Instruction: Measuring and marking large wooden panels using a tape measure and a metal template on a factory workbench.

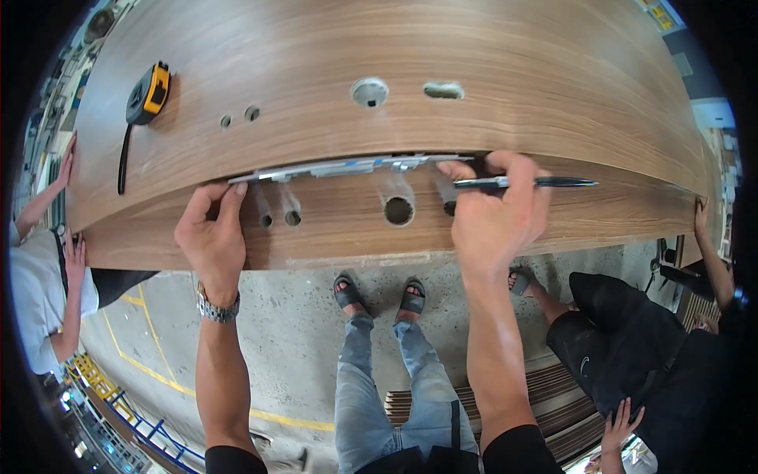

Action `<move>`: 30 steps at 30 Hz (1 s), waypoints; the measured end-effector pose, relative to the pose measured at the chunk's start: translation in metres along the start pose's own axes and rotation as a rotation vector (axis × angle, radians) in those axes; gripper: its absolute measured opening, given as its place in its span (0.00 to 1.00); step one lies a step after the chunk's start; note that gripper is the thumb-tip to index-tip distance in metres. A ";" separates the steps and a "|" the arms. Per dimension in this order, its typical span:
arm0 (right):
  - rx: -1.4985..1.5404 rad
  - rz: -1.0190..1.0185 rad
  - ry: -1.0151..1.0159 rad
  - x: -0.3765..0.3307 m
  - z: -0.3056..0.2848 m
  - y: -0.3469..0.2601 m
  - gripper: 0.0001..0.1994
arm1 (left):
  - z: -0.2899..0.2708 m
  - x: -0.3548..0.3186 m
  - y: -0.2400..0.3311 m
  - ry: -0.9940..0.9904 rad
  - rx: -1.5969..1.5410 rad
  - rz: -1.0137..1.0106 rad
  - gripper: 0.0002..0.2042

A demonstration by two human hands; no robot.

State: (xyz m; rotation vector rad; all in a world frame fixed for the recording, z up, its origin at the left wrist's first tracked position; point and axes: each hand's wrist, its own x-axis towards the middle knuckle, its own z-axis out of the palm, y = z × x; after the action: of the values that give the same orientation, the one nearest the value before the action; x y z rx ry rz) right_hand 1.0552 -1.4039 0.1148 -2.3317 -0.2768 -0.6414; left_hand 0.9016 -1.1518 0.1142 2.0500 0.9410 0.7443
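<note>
A long thin silvery metal strip (332, 168), with small fittings along it, lies over the gap between two brown wood-grain panels. My left hand (212, 225), with a metal watch on the wrist, pinches the strip's left end between thumb and fingers. In my right hand (499, 209) a black and silver pen (562, 182) lies crosswise in the fingers, pointing right. That hand's thumb and index finger are at the strip's right end; whether they grip it I cannot tell. The near panel (339, 237) has several round holes below the strip.
On the far panel (521, 79) are more round holes and an oval slot (444, 91). A yellow and black tape measure (148, 93) with a strap lies at far left. One person's hands (73, 253) touch the panels at left; another person's hand (701, 217) touches them at right.
</note>
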 end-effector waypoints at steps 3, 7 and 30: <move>-0.175 -0.286 0.177 0.005 0.002 0.005 0.24 | -0.003 0.002 -0.002 0.003 0.013 -0.016 0.06; -0.259 -0.330 0.180 0.021 0.001 0.007 0.24 | -0.004 0.008 0.007 0.041 0.134 0.049 0.07; 0.079 -0.331 0.002 0.010 0.010 0.015 0.20 | -0.003 0.002 -0.016 0.022 -0.027 0.200 0.12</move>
State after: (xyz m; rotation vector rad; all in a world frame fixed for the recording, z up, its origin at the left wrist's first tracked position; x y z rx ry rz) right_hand 1.0727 -1.4079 0.1050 -2.2276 -0.6842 -0.7752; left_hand 0.8943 -1.1415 0.1034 2.1367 0.7400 0.8809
